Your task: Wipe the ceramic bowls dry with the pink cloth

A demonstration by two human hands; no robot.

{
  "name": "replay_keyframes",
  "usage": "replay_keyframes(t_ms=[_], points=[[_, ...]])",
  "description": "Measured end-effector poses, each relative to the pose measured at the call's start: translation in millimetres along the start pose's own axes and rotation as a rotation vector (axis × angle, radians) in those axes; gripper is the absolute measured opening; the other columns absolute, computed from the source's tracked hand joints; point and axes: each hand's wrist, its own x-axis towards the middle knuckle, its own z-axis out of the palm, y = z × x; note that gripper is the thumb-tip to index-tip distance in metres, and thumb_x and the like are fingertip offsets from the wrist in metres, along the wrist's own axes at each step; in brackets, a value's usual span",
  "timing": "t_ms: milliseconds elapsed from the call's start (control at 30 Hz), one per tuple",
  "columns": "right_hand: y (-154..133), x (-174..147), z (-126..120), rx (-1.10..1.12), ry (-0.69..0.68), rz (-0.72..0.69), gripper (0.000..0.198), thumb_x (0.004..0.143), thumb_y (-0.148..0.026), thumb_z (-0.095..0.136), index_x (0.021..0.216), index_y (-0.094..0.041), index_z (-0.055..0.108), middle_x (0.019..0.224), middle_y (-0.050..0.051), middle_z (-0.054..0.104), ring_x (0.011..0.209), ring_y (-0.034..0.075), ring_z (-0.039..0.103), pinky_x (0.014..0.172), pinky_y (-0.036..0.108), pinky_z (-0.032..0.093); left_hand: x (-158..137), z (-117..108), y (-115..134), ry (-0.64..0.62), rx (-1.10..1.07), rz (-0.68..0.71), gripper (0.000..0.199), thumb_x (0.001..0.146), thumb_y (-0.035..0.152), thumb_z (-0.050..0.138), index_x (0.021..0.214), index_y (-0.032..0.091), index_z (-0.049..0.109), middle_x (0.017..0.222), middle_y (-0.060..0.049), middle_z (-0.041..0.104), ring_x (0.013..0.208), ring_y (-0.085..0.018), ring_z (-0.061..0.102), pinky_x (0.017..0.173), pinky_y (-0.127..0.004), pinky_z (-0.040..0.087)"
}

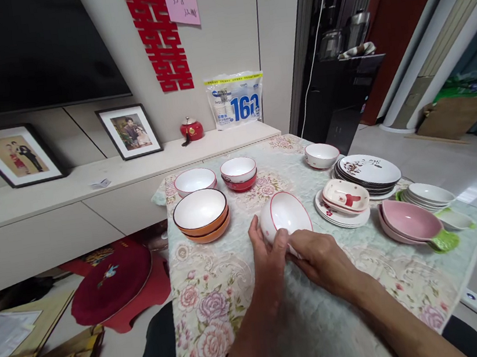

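A white bowl with a thin red rim (285, 213) is tilted toward me above the flowered tablecloth. Wrapped round its left side is my left hand (268, 250), thumb near the rim and fingers behind the wall. My right hand (318, 253) is closed at the bowl's lower right edge; its fingertips are partly hidden. Left of the hands stand stacked orange bowls with white insides (201, 212). Behind these are a red-rimmed white bowl (195, 181) and a white bowl nested on a red one (238, 171).
On the right stand a white bowl (322, 154), dark-edged plates (369, 170), small rectangular dishes (346, 195), pink leaf-handled bowls (411, 220) and small white dishes (429, 194). A low cabinet (44, 207) borders the table's far side. A red stool (115, 282) is at left.
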Motion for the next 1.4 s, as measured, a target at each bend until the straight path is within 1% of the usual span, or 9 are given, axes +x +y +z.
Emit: replay_keyframes(t_ms=[167,333,400,500,633,733,933,1167,1400], points=[[-9,4,2,0.125,0.042,0.047,0.004,0.093,-0.020,0.053,0.089,-0.020,0.053,0.082,0.004,0.063,0.070,0.017,0.057,0.062,0.026,0.044,-3,0,2,-0.061,0.007,0.040,0.061,0.087,0.041,0.064,0.140,0.018,0.041,0.138,-0.013,0.057,0.124,-0.025,0.057,0.104,-0.035,0.046],[8,6,-6,-0.094,-0.149,-0.046,0.024,0.089,-0.005,0.052,0.107,-0.018,0.061,0.111,0.010,0.067,0.115,0.030,0.055,0.099,0.053,0.041,4,-7,7,0.017,-0.089,-0.046,0.060,0.085,0.047,0.064,0.136,0.020,0.047,0.127,-0.012,0.063,0.106,-0.025,0.065,0.088,-0.037,0.055],[22,3,-10,-0.147,-0.104,-0.016,0.042,0.087,0.003,0.045,0.115,-0.024,0.063,0.125,0.008,0.064,0.132,0.032,0.043,0.107,0.062,0.030,6,-7,8,0.010,-0.144,-0.075,0.057,0.086,0.050,0.063,0.133,0.020,0.049,0.124,-0.012,0.064,0.101,-0.025,0.066,0.082,-0.037,0.057],[44,-3,-18,-0.032,0.008,0.030,0.056,0.085,0.004,0.039,0.127,-0.028,0.060,0.139,0.008,0.056,0.135,0.027,0.042,0.108,0.052,0.037,7,-7,9,0.022,-0.155,-0.131,0.054,0.086,0.053,0.061,0.126,0.019,0.053,0.118,-0.011,0.065,0.097,-0.024,0.066,0.078,-0.036,0.058],[56,-6,-25,0.155,0.267,0.261,0.042,0.089,-0.013,0.049,0.128,-0.024,0.059,0.127,0.010,0.061,0.118,0.026,0.056,0.101,0.045,0.045,3,-4,8,-0.027,-0.074,-0.158,0.053,0.085,0.052,0.062,0.125,0.019,0.055,0.113,-0.009,0.067,0.098,-0.024,0.066,0.078,-0.035,0.058],[55,-4,-22,0.242,0.319,0.379,0.042,0.088,-0.020,0.053,0.130,-0.022,0.056,0.120,0.010,0.063,0.113,0.028,0.057,0.098,0.047,0.047,1,-1,7,-0.095,-0.018,-0.157,0.056,0.081,0.046,0.068,0.129,0.020,0.055,0.115,-0.008,0.069,0.101,-0.024,0.066,0.085,-0.035,0.055],[39,1,-15,0.127,0.316,0.128,0.064,0.087,-0.007,0.040,0.148,-0.027,0.039,0.146,0.012,0.048,0.138,0.029,0.041,0.112,0.057,0.035,-2,5,7,-0.147,0.035,-0.070,0.066,0.071,0.036,0.077,0.131,0.017,0.057,0.115,-0.010,0.071,0.100,-0.025,0.066,0.088,-0.034,0.053],[9,4,-28,-0.123,0.208,-0.227,0.040,0.097,-0.012,0.048,0.133,-0.028,0.055,0.137,0.010,0.059,0.138,0.030,0.042,0.112,0.055,0.037,-4,7,2,-0.336,0.100,0.010,0.056,0.073,0.023,0.073,0.127,0.018,0.058,0.109,-0.007,0.069,0.097,-0.023,0.065,0.083,-0.030,0.053],[31,3,-26,-0.009,0.383,0.017,0.042,0.093,-0.012,0.043,0.130,-0.026,0.059,0.128,0.013,0.062,0.123,0.028,0.056,0.102,0.048,0.048,-7,4,1,-0.337,0.107,-0.036,0.074,0.064,0.023,0.078,0.134,0.022,0.054,0.116,-0.009,0.068,0.100,-0.026,0.065,0.086,-0.036,0.054]])
